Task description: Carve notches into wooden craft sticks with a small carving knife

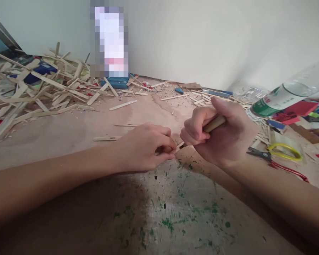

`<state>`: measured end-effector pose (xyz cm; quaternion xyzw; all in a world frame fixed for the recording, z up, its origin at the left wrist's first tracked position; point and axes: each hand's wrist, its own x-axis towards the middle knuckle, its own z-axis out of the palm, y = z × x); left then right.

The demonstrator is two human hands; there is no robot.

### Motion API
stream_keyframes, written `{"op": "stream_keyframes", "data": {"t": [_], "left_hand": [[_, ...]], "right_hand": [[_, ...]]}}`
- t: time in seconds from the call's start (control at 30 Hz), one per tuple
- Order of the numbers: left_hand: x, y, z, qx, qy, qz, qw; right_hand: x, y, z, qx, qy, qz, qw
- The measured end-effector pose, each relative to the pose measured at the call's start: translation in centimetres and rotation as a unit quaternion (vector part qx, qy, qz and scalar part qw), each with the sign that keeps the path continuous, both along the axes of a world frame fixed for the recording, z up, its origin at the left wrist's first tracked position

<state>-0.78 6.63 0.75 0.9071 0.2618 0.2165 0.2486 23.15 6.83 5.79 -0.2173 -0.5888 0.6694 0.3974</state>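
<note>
My left hand (151, 145) rests low over the worktable (170, 212), its fingers pinched together. A short pale end of a craft stick (180, 144) shows just beyond those fingertips; the rest of it is hidden. In my right hand (225, 134), fingers curl round a tool with a round, wood-coloured handle (214, 124). Its dark working end points down beside the stick and is too small to make out. Another craft stick (106, 139), with a dark mark on it, lies by my left wrist, and a thinner stick (124, 125) lies behind that.
Loose craft sticks (55, 85) are heaped at the back left, near a pixelated upright area. A tilted plastic bottle (279, 97) is at the right. Scissors (281, 156) with yellow and red handles lie beside my right forearm. Green marks and dark chips dot the near surface.
</note>
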Motion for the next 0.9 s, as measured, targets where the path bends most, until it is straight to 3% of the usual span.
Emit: {"op": "stream_keyframes", "data": {"t": [0.6,0.9], "left_hand": [[0.37,0.05,-0.10,0.049,0.034,0.004,0.998],[0.55,0.20,0.01,0.031,0.032,-0.003,0.999]], "right_hand": [[0.10,-0.34,0.65,0.020,-0.092,-0.043,0.995],[-0.56,-0.13,0.49,0.056,-0.055,0.020,0.997]]}}
